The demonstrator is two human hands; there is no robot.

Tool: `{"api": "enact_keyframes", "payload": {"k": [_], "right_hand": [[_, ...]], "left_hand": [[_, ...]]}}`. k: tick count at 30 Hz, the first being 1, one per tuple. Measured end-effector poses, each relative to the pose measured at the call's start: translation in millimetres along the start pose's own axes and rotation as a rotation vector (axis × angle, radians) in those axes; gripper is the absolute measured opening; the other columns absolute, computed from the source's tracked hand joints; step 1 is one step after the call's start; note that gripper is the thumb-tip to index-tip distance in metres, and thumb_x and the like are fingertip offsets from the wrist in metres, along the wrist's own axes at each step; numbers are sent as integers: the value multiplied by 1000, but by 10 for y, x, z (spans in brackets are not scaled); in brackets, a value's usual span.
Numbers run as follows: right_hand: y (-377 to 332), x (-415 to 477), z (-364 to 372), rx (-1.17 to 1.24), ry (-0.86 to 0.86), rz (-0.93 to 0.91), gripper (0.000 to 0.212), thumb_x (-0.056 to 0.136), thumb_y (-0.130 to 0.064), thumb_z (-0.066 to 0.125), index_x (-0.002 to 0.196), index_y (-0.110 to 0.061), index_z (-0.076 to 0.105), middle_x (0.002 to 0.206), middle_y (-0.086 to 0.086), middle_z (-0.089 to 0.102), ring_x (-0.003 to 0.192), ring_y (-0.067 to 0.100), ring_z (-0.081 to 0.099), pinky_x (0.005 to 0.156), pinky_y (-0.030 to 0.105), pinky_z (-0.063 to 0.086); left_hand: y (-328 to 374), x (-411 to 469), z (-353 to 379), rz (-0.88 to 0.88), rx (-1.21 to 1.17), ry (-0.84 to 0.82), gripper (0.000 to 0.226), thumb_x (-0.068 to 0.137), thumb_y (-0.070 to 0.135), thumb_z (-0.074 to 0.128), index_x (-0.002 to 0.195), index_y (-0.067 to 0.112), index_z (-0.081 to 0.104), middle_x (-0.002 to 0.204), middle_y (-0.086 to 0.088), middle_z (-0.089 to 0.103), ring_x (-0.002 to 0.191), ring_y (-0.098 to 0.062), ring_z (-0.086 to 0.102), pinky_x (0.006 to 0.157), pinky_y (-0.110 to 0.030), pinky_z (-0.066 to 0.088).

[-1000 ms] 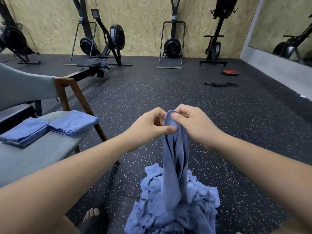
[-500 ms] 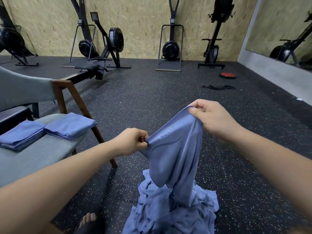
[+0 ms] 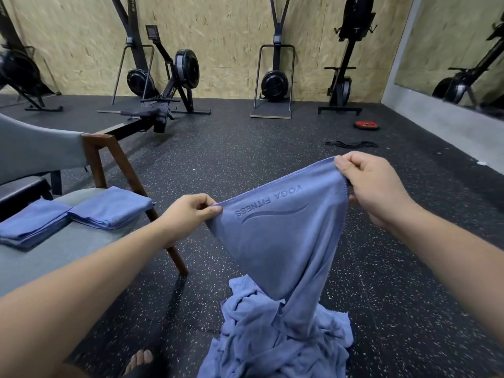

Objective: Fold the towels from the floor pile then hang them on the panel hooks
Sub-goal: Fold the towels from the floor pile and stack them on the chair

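Blue microfibre towel with embossed "YOGA FITNESS" lettering (image 3: pixel 281 241) held up at centre frame. Top hem stretched between both hands, slanting from lower left up to upper right; lettering upside down from the camera. Long axis hanging downward from that hem, narrowing toward bottom centre, lower end resting on the crumpled pile of blue towels (image 3: pixel 283 339) on the black speckled rubber floor (image 3: pixel 245 159).

Left hand (image 3: pixel 191 214) at mid frame, thumb and fingers pinched shut on the lower left corner of the hem. Right hand (image 3: pixel 373 186) higher, right of centre, fingers clamped over the upper right corner — cloth bunched under the knuckles.

Two folded blue towels (image 3: pixel 79 216) lying flat, side by side and touching, on the grey upholstered seat of the wooden-legged chair (image 3: pixel 41 257) at the left edge, well apart from the pile.

Bare toes in a dark sandal (image 3: pixel 141 361) at bottom edge, left of the pile.

Background — black rowing machine (image 3: pixel 163 105) upper left, upright black ski-type trainer on a platform (image 3: pixel 274 85) upper centre against the chipboard wall (image 3: pixel 231 36), red weight plate (image 3: pixel 366 125) and black strap (image 3: pixel 351 144) on the floor, upper right.
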State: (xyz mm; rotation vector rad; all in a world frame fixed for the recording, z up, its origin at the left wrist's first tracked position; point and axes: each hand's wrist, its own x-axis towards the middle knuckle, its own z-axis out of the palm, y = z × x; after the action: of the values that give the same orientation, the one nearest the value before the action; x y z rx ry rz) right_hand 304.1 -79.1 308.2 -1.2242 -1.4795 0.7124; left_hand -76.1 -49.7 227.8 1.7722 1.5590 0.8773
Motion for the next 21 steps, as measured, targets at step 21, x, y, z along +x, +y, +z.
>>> {"api": "enact_keyframes", "payload": {"k": [21], "right_hand": [[-34,-348,711,-70,-80,-108,19,100,-33,73,83,-23,70,75,-2,71,65,11,60,66,38,51]], "left_hand": [[1025,-333,429,19,-504,-70,15,97,23,79,99,8,81,81,-2,74,71,-9,64,68,-25,45]]}}
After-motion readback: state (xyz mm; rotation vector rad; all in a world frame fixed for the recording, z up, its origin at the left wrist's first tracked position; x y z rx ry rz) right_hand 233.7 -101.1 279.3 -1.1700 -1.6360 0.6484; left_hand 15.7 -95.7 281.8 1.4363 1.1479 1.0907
